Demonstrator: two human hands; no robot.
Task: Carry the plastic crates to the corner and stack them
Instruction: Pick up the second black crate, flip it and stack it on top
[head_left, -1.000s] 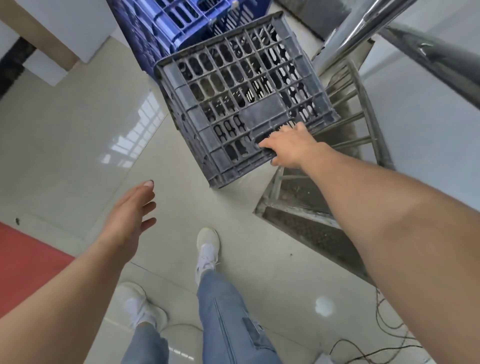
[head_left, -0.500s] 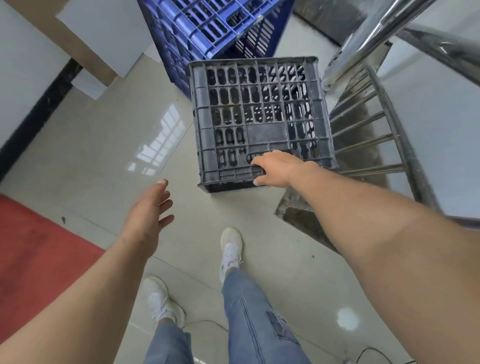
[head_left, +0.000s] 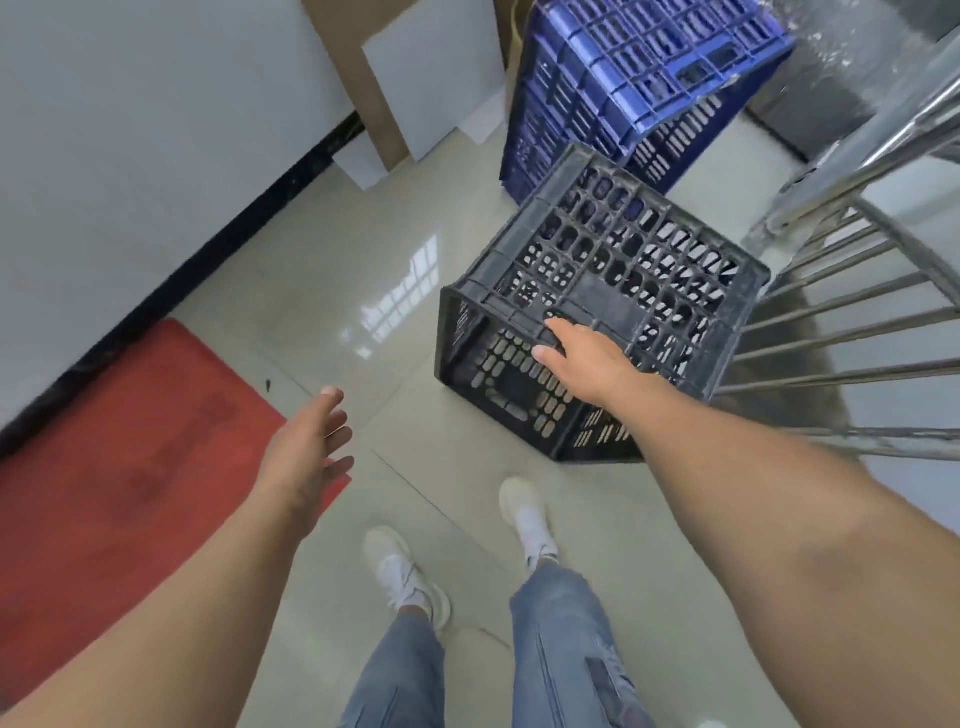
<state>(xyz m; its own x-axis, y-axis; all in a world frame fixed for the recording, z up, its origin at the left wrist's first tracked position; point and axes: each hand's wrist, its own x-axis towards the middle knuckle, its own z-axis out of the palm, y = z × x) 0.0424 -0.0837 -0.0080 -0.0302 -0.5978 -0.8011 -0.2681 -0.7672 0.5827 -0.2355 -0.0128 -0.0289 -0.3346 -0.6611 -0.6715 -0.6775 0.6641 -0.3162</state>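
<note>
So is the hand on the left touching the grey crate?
Apart. The head view shows the left hand open in the air, with bare floor between it and the grey crate, which only the right hand grips.

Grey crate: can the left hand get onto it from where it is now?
Probably yes. The left hand hangs open and empty over bare floor, with nothing between it and the grey crate's near left side. The right hand grips only the crate's near top edge, leaving that side free.

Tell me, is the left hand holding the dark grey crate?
No, the left hand is open in the air, apart from the dark grey crate; only the right hand grips its edge.
</note>
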